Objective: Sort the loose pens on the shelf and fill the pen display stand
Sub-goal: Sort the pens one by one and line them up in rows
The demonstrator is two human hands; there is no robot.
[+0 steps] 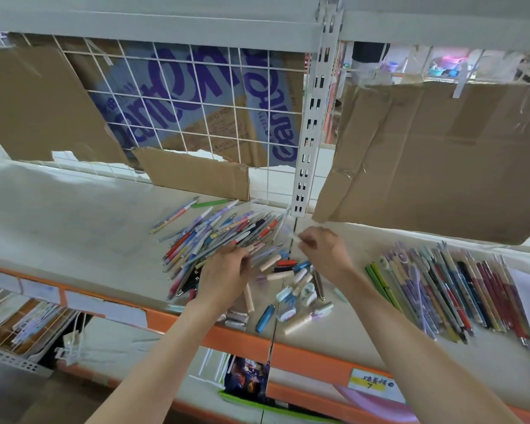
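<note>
Spillage is risked: loose pens [221, 237] and caps [291, 289] lie heaped at the shelf [74, 215] edge. A translucent pen [283, 232] is pinched by the right hand [325, 250], several gripped by the left hand [224, 270]; no stand is seen.

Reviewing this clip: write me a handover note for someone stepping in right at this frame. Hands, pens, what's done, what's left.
Left hand: over the loose pen pile, fingers pinching a pale pen; motion blur hides detail.
Right hand: pinching the other end of a pale, blurred pen near the shelf upright.
Loose caps and short pieces lie scattered between the hands, near the shelf's orange edge.
Done: a sorted row of pens lies side by side on the right.
Left: the pile remains unsorted. No display stand is in view.
</note>
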